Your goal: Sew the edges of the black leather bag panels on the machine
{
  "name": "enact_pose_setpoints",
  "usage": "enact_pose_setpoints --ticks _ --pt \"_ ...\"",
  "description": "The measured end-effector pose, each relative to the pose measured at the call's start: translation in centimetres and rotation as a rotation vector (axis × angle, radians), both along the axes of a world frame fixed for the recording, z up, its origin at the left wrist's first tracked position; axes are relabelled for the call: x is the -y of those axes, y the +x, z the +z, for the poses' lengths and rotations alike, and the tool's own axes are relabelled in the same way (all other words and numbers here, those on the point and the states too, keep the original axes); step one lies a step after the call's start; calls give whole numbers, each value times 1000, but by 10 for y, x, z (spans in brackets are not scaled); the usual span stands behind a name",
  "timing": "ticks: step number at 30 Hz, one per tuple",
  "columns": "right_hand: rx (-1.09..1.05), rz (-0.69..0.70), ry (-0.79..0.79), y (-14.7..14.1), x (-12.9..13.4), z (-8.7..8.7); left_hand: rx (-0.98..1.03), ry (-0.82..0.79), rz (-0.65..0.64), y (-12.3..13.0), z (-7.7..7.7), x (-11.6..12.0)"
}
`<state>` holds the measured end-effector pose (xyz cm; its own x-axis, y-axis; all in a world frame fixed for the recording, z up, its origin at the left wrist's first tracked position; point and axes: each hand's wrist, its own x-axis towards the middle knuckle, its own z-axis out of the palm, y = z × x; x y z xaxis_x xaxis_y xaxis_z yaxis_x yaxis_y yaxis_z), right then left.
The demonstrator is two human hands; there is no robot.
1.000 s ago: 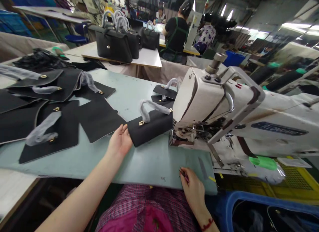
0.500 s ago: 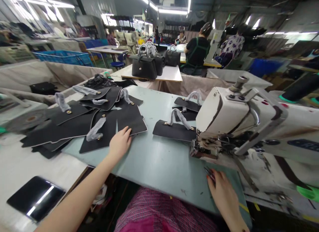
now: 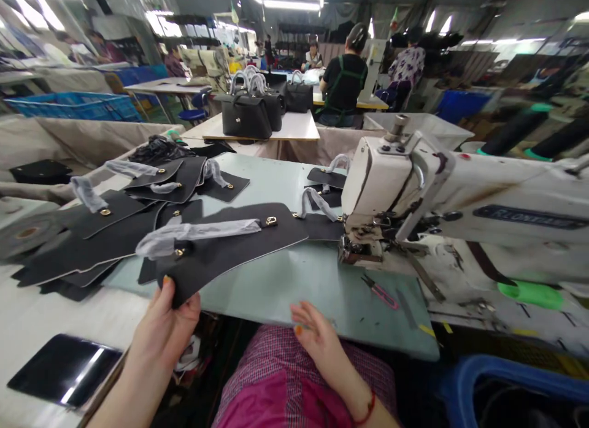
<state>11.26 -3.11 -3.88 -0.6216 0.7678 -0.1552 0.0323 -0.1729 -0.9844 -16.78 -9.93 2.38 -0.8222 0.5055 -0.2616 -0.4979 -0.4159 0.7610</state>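
While the pale green desk [image 3: 276,281] stretches across the front, the white sewing machine [image 3: 460,189] looms over its right side, and here's the black panel [image 3: 239,247], tilted above the left part with its film-wrapped handle [image 3: 202,232] on top. The left hand [image 3: 168,327] has it, fingers pinching the near corner, while the right hand [image 3: 319,339] shows empty, loosely spread fingers at the front edge, and the pink-handled snips [image 3: 381,292] lie near the machine.

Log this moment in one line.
Left hand: holds black panel | right hand: empty, open, at table edge | snips: on table, near sewing machine | black bags: beyond table
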Motion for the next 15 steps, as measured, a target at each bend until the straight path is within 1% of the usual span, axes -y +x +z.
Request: enact_pose_setpoints --ticks 1,2,3,4,5,6,7,8,9,10,11,13,14,15 --pt "-140 30 -120 -12 5 6 95 -16 -19 15 -6 8" --pt "-254 46 -184 -23 10 13 158 -57 -66 34 -14 16" --pt "-329 42 -222 -32 14 19 205 -116 -133 54 -24 24" --pt "-371 -6 -257 -39 18 23 246 -179 -226 76 -35 33" --pt "-385 -95 -291 -44 21 26 294 -248 -312 98 -47 43" --pt "-368 -206 -321 -46 24 25 349 -296 -411 118 -58 54" --pt "-332 -307 -342 -45 27 22 398 -360 -476 136 -69 64" --pt "-283 -391 -349 -42 28 18 431 -422 -542 149 -79 75" --pt "-230 -448 -335 -36 29 12 425 -474 -568 158 -87 86" --pt "-183 -476 -305 -29 30 6 379 -531 -559 161 -92 94" --pt "-145 -486 -265 -21 30 1 285 -589 -527 158 -95 102" --pt "-96 -474 -180 -6 30 -2 -33 -687 -452 143 -96 110" --pt "-82 -454 -144 1 30 0 -232 -710 -450 133 -94 111" --pt "-75 -423 -117 5 31 6 -420 -709 -477 124 -92 110"
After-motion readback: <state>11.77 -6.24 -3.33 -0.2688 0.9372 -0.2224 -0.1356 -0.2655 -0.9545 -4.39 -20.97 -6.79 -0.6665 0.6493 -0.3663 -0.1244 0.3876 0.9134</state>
